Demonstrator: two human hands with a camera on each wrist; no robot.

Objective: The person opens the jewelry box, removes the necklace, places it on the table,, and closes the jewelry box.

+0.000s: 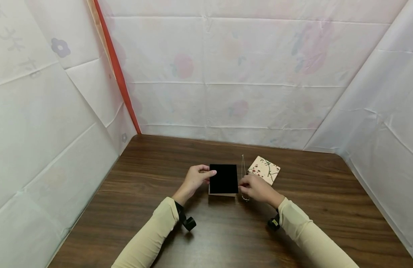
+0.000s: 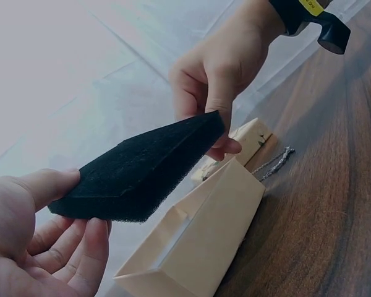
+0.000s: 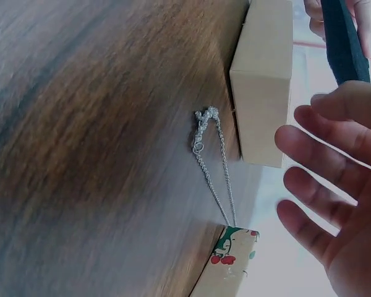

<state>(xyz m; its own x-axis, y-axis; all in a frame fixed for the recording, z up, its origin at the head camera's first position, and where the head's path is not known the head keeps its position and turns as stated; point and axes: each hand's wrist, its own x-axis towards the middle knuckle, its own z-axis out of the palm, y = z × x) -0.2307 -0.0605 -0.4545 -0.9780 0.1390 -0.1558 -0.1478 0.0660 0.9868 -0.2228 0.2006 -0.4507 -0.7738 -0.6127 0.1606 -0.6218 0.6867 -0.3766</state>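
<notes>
Blk pad (image 1: 224, 179), beige lid (image 1: 264, 169) w/ red-grn floral, brn table (image 1: 226, 238)

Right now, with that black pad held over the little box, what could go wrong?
The left hand pinches the black pad near one edge, so it could tilt or slip and perhaps land crooked in the open box.

The necklace lies loose on the table beside the box, close to the right hand, so a finger might snag or drag it.
</notes>
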